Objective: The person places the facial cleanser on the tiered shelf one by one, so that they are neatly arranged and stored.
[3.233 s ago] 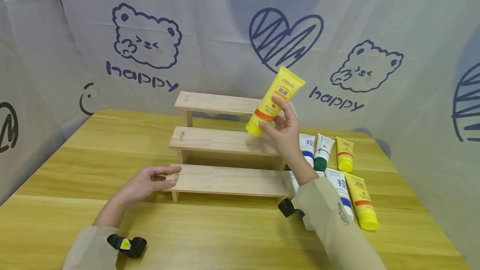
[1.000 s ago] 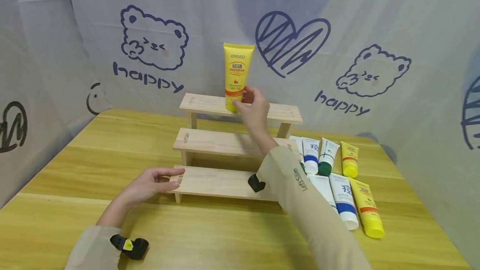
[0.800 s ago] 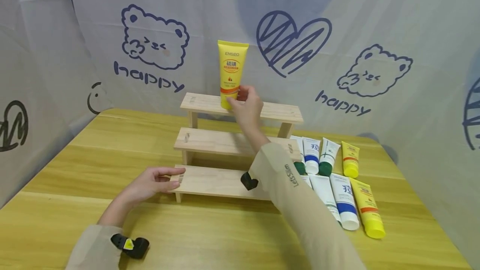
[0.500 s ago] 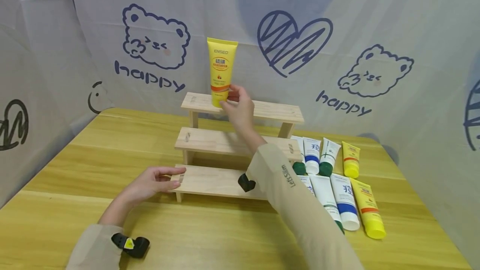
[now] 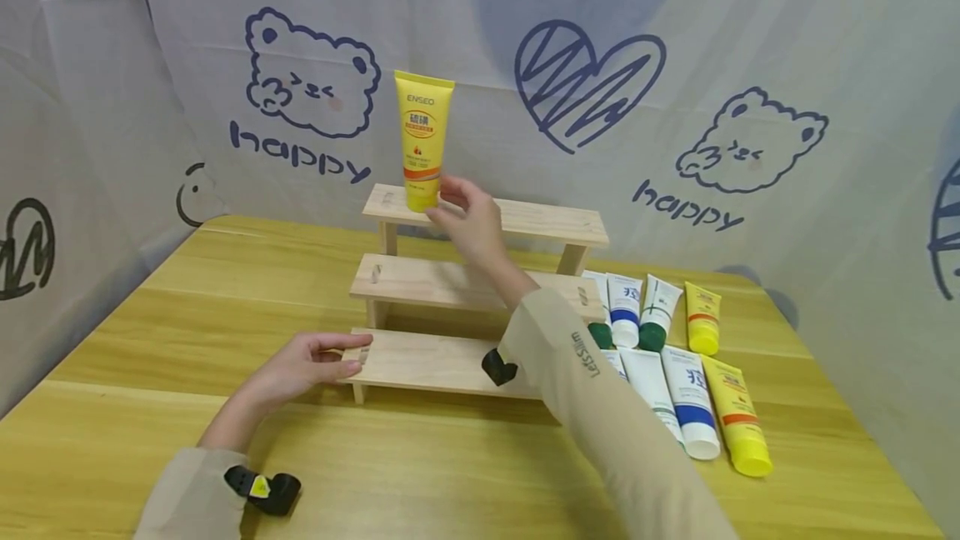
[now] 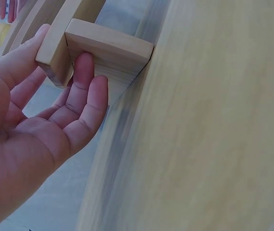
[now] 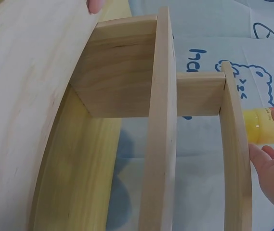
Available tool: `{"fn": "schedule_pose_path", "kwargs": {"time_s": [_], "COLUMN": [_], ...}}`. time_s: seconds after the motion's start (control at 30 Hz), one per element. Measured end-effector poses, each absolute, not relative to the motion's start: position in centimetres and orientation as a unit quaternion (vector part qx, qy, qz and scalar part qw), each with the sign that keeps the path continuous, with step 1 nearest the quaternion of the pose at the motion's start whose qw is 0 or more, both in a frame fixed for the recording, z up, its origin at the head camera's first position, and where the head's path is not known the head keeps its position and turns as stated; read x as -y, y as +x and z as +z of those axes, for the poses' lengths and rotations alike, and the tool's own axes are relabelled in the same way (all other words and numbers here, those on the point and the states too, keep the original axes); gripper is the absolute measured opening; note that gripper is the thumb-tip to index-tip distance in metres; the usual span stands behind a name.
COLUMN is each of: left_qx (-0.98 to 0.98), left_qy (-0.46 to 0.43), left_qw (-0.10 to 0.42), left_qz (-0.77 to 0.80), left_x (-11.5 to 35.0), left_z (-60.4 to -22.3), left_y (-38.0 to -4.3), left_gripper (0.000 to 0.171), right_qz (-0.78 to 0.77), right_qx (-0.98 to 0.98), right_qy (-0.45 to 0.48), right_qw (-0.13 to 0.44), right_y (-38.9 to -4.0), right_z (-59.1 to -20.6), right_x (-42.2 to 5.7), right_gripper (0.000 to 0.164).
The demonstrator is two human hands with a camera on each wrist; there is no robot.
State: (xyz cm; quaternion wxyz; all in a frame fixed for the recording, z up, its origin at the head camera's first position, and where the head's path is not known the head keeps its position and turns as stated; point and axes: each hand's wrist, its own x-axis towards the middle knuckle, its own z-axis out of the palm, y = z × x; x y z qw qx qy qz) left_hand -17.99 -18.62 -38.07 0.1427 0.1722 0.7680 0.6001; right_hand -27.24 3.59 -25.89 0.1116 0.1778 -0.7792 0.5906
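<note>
A yellow squeeze tube (image 5: 422, 136) stands upright, cap down, near the left end of the top tier of a three-tier wooden display rack (image 5: 450, 282). Low on the tube, my right hand (image 5: 474, 225) pinches it by the cap between thumb and fingers. The right wrist view shows the yellow cap (image 7: 258, 126) right at the top board, fingertips beside it. My left hand (image 5: 303, 367) grips the left end of the lowest board, thumb on top. In the left wrist view its fingers (image 6: 81, 84) curl under that board beside the rack's leg (image 6: 110, 45).
Right of the rack, several tubes lie in two rows on the wooden table (image 5: 375, 473): yellow ones (image 5: 737, 415), white-and-blue ones (image 5: 692, 402) and white-and-green ones (image 5: 660, 307). A printed cloth (image 5: 450, 40) hangs behind the table.
My right hand has brought the yellow tube from a tilted hold in the air to upright on the top tier, then leftward along it. The left hand has kept its grip on the rack.
</note>
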Motion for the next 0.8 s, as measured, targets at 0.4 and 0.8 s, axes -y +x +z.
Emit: {"fn": "schedule_pose_path", "kwargs": {"time_s": [0.4,0.8], "left_qx": [-0.773,-0.779], "left_qy": [0.173,0.168], "left_qw": [0.137,0.138], "left_qz": [0.594,0.589], "left_x": [18.4,18.4], "left_z": [-38.4,-38.4], "left_y": [-18.2,-18.3], "left_gripper": [0.048,0.048], "right_qz": [0.605,0.617], "right_qx": [0.749,0.725], "right_qy": [0.216,0.248], "right_qw": [0.161,0.181], "right_y": [-26.3,-24.8], "right_z": [-26.1,-26.6], "right_x": [-6.2,-9.4], "right_gripper": [0.028,0.023]}}
